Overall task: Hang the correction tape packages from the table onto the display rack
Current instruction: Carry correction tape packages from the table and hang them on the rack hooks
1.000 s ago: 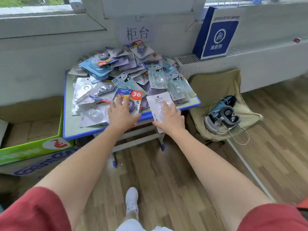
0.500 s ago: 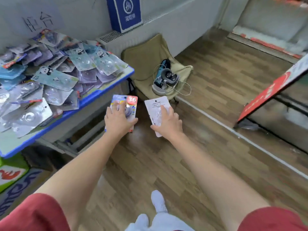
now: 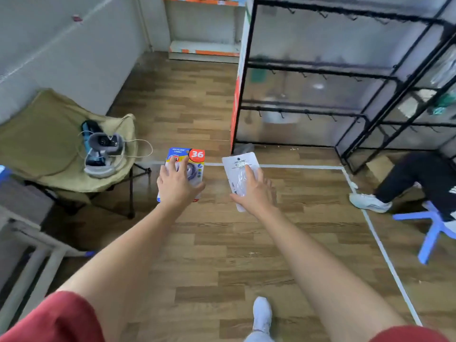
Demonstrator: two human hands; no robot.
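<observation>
- Above the wooden floor (image 3: 209, 255), two correction tape packages are held out in front of the person, one in each of the hands.
- A colourful package (image 3: 191, 160) is grasped by the left hand (image 3: 179, 186), with the fingers spread over its front. A white "36" is printed in a red circle at its top right corner. The writing on the blue band beside it is too blurred to be read.
- A white package (image 3: 238, 166) is grasped by the right hand (image 3: 254, 191). Small dark print is seen near its top and along its left edge, but it cannot be read.
- Ahead and to the right, well apart from both packages, a black display rack (image 3: 296, 110) is seen, with rows of hooks (image 3: 307, 116) on its bars.
- To the left, a headset (image 3: 103, 154) with a cable is laid on an olive folding chair (image 3: 44, 144).
- A white tape line (image 3: 296, 166) is stuck to the floor.
</observation>
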